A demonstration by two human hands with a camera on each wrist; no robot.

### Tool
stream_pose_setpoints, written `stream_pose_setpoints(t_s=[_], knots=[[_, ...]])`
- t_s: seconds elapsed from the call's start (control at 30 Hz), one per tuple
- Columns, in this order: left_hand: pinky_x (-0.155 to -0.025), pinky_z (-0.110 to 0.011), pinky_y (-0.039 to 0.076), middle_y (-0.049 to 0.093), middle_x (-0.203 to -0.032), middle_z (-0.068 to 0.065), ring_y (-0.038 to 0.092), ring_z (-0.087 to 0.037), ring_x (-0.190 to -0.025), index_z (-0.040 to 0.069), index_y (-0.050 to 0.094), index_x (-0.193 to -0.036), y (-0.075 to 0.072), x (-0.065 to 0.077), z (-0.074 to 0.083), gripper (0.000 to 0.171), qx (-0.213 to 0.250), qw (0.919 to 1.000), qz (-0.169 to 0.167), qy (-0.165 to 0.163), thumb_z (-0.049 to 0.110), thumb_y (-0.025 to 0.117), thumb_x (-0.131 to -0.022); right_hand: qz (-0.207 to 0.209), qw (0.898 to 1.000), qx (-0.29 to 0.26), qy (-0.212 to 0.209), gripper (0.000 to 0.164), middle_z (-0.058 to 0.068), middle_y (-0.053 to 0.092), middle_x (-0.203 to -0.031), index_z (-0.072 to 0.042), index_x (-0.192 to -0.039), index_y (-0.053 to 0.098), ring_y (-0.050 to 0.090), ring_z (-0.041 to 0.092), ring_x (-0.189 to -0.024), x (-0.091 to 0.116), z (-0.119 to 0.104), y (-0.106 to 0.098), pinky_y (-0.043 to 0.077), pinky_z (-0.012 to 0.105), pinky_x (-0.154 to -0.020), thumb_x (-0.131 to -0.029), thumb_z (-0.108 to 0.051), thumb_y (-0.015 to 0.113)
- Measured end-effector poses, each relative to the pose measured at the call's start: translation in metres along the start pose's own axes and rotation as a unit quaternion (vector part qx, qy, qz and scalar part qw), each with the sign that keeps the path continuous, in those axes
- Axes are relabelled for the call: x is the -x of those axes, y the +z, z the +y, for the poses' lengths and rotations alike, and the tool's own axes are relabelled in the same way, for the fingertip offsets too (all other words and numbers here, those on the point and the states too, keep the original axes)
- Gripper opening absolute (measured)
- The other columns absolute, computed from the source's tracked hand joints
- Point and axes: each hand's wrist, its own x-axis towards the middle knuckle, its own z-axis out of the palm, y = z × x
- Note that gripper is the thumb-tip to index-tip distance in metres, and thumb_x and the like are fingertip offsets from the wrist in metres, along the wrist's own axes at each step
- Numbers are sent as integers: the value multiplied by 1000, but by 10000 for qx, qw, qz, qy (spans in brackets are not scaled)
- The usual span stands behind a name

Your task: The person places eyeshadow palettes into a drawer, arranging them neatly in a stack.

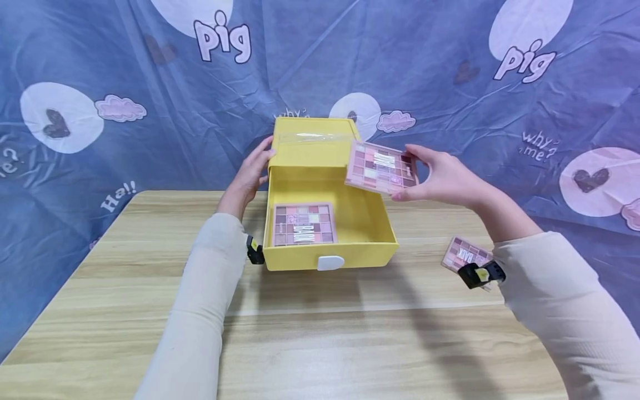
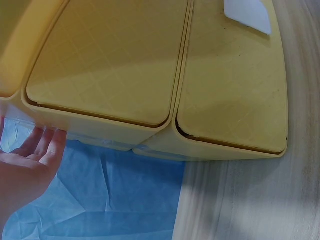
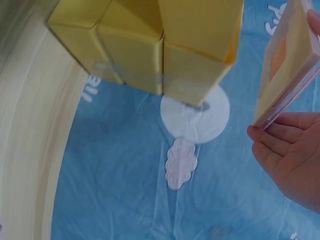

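Observation:
A yellow drawer cabinet point(image 1: 315, 129) stands on the table, its top drawer point(image 1: 367, 256) pulled out. Inside that drawer, on the left, lies an eyeshadow palette point(image 1: 303, 223). My right hand point(image 1: 445, 176) pinches another eyeshadow palette point(image 1: 382, 168) by its right end, thumb below and fingers above, tilted over the drawer's right side. The right wrist view shows this palette point(image 3: 285, 60) edge-on beside the hand. My left hand point(image 1: 251, 171) rests against the cabinet's left side; its fingers point(image 2: 52, 145) touch the side wall in the left wrist view.
A third palette point(image 1: 466, 253) lies on the wooden table point(image 1: 150, 311) to the right, partly covered by the right wrist's camera. Lower drawer fronts point(image 2: 105, 60) appear closed in the left wrist view. A blue printed cloth point(image 1: 425, 66) hangs behind the table.

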Motion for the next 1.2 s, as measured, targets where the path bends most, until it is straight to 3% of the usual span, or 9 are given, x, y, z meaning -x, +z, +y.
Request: stream_pose_setpoints(t_s=[0.2, 0.57, 0.87, 1.2], knots=[[-91, -44, 23, 35, -132, -1, 33, -17, -117, 26, 34, -133, -1, 0, 0, 54, -24, 10000, -8, 17, 29, 50, -81, -32, 9993, -152, -330, 92, 11, 46, -117, -3, -132, 31, 41, 25, -96, -6, -12, 14, 32, 41, -81, -59, -39, 76], [-92, -44, 24, 34, -133, 0, 33, -17, -117, 26, 34, -133, -1, 0, -2, 54, -100, 9999, 20, 51, 30, 50, -81, -386, 9971, -240, -603, 101, 13, 39, -127, -3, -134, 29, 36, 25, -113, -11, -35, 40, 29, 42, -89, -54, -43, 77], [-92, -45, 23, 35, -132, -1, 33, -17, -117, 27, 34, -133, -1, 0, -2, 54, -65, 9999, 16, 82, 30, 50, -81, -657, 9947, -85, -786, 103, 9, 41, -126, -6, -133, 31, 38, 21, -110, -13, -48, 58, 29, 37, -90, -50, -50, 76], [-91, -44, 24, 36, -131, -1, 34, -16, -115, 27, 35, -133, 1, 0, -1, 53, -63, 9999, 91, 26, 30, 49, -82, -939, 9888, 33, -1161, 97, 10, 45, -121, -1, -129, 34, 43, 19, -103, -18, -53, 74, 31, 34, -89, -54, -47, 75]])
